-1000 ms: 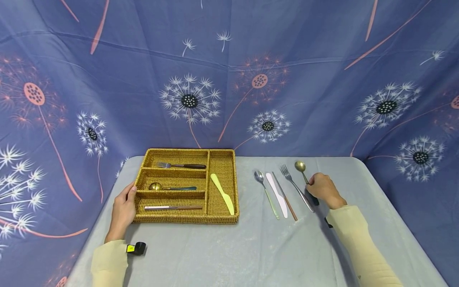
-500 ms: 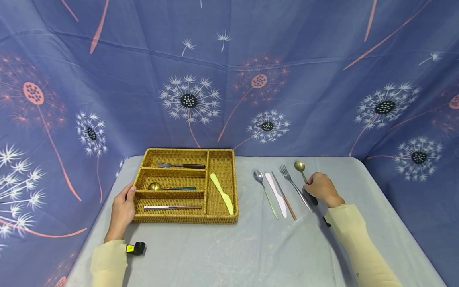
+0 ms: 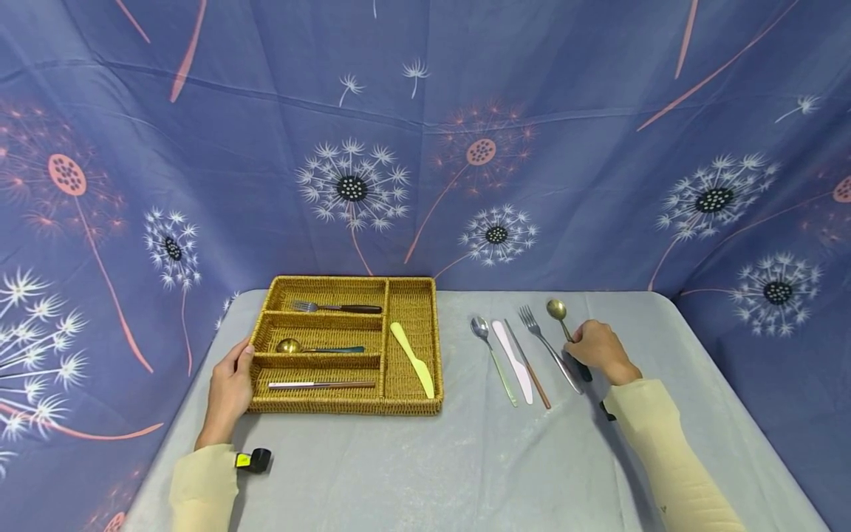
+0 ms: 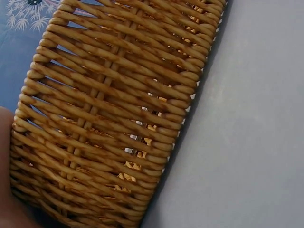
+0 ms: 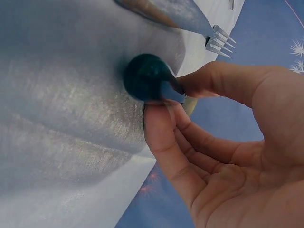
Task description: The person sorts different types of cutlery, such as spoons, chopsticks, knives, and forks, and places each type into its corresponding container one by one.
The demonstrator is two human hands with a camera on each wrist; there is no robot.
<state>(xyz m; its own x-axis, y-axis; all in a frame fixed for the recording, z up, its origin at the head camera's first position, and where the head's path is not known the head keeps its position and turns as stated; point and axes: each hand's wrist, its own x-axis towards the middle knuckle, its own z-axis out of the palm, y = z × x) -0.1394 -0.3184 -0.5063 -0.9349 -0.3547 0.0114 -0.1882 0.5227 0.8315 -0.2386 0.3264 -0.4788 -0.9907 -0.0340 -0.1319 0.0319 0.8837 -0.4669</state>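
At the table's right side, my right hand [image 3: 601, 351] pinches the dark teal handle of a spoon [image 3: 557, 309] with a gold bowl. In the right wrist view, thumb and fingertips meet on the spoon's rounded handle end [image 5: 146, 77], low over the cloth. On the left, my left hand [image 3: 228, 388] grips the side rim of a woven wicker cutlery tray [image 3: 346, 406]; only the edge of a finger shows in the left wrist view. The tray holds a dark-handled fork [image 3: 361, 308], a gold spoon [image 3: 289, 345], chopsticks [image 3: 322, 385] and a yellow knife [image 3: 412, 360], in separate compartments.
Between tray and right hand lie a green-handled spoon [image 3: 480, 326], a pink knife [image 3: 513, 362], brown-ended chopsticks [image 3: 537, 380] and a silver fork [image 3: 552, 349]. A blue dandelion-print curtain [image 3: 425, 148] rises behind the grey tablecloth [image 3: 399, 473].
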